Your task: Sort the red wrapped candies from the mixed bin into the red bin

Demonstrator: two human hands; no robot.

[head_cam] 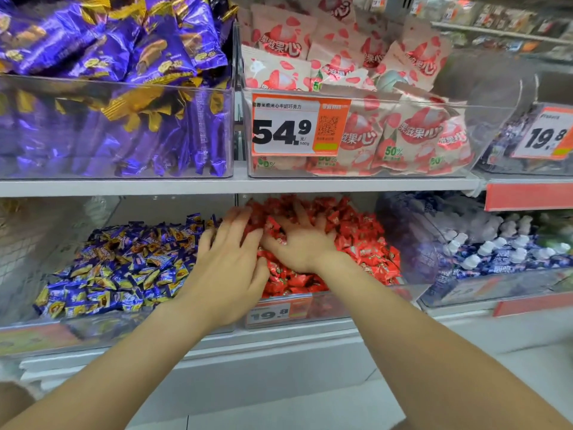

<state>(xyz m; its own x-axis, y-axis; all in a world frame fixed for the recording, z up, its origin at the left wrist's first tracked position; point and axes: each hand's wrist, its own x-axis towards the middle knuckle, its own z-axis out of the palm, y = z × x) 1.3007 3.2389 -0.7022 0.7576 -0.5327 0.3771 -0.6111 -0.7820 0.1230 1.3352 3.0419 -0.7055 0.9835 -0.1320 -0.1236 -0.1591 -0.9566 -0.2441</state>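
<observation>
The clear red bin (328, 305) on the lower shelf is heaped with red wrapped candies (362, 237). My right hand (302, 246) lies palm down on that heap, fingers spread among the wrappers. My left hand (229, 262) rests at the bin's left side, over the divider, fingers apart and reaching into the red candies. The mixed bin (102, 325) to the left holds blue and gold wrapped candies (124, 268). I cannot see a candy held in either hand.
An upper shelf (235, 185) hangs just above my hands, carrying bins of purple packets (124, 88) and pink packets (387, 97). A bin of blue and white packets (496, 252) stands to the right. Price tags (268, 313) front the bins.
</observation>
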